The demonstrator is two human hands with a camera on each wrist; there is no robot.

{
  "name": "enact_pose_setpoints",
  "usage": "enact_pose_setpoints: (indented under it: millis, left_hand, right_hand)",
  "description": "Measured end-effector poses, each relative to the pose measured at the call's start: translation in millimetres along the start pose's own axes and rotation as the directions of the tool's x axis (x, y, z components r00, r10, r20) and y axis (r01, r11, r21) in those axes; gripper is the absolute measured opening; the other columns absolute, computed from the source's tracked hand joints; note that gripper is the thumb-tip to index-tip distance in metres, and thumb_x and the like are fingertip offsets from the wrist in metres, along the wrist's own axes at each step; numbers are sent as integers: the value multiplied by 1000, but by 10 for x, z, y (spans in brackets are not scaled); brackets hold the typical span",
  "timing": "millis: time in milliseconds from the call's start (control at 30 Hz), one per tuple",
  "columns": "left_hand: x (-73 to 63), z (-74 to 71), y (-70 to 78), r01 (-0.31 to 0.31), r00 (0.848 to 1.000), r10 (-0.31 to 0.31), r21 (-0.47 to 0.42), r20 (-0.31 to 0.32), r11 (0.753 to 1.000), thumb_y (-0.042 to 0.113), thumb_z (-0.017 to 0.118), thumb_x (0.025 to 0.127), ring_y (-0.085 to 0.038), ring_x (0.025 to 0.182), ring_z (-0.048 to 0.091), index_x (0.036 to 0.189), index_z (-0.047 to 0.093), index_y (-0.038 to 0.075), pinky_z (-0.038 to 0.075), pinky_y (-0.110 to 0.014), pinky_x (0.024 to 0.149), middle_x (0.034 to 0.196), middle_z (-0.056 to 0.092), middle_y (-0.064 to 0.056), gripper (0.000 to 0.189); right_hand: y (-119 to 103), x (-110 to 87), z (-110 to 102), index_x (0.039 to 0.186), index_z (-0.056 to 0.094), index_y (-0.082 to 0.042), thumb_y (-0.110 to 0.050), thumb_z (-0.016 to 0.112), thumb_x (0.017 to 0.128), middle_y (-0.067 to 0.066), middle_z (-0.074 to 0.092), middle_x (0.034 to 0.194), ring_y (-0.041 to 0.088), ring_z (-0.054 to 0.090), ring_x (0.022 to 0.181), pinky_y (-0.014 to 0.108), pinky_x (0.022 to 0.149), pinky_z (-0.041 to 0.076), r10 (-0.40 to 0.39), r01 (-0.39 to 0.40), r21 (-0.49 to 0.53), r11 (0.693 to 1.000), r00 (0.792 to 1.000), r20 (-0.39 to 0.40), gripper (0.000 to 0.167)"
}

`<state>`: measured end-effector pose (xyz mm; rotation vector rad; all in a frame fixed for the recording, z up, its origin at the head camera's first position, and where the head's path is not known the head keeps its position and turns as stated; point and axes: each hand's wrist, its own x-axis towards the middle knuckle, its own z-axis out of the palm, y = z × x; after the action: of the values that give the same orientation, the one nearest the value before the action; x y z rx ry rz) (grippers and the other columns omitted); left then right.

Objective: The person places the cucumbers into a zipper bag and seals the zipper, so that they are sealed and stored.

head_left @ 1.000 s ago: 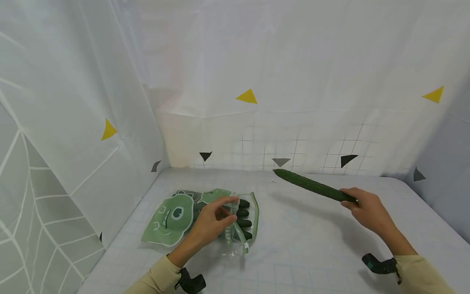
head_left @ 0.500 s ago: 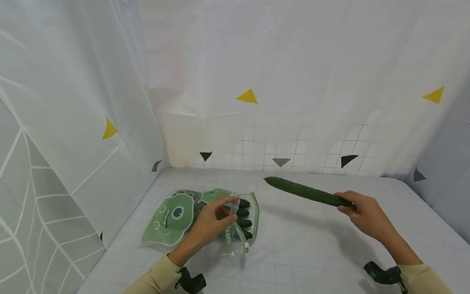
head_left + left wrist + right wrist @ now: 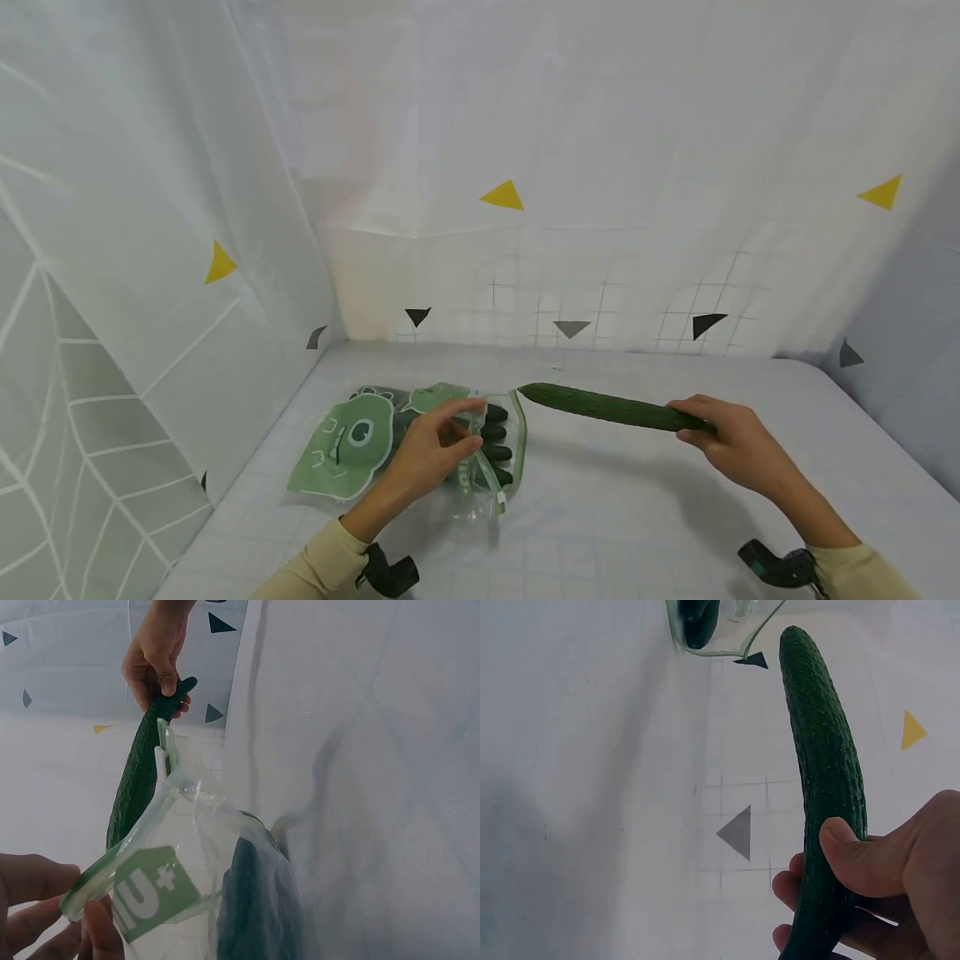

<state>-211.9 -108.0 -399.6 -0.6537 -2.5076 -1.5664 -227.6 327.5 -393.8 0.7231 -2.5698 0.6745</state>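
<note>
A long dark green cucumber (image 3: 600, 406) is gripped near one end by my right hand (image 3: 738, 440), its tip pointing left toward a zip bag (image 3: 352, 450). In the right wrist view the thumb lies along the cucumber (image 3: 821, 750) with the fingers curled behind it. The clear bag bears a green cartoon print and lies on the table with several cucumbers (image 3: 495, 433) inside. My left hand (image 3: 427, 450) pinches the upper edge of its mouth; the left wrist view shows thumb and fingers on the green zip strip (image 3: 101, 874). The mouth gapes to the right.
The white table (image 3: 600, 533) carries a faint grid. A white sheet wall (image 3: 600, 125) with yellow and dark triangles stands behind it, and another sheet (image 3: 187, 192) hangs at the left. A black camera (image 3: 390, 573) is strapped to each wrist.
My right hand has moved left and slightly down with the cucumber, bringing its tip close to the bag's mouth. The left hand and the bag have stayed in place.
</note>
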Motion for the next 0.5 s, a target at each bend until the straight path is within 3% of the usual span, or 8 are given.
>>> enact_pose_setpoints:
  millis: [500]
  left_hand:
    - [7,-9,-17,-3,1000,3,-9,11,1000,14,75,97,-15,91,67,143,65,21,54,-36,70,130,65,6,47]
  right_hand:
    - [-198,72,187,122,74,-3,8,80,84,-2,72,110,7,62,87,31,68,53,-47,43,69,997,997,64,40]
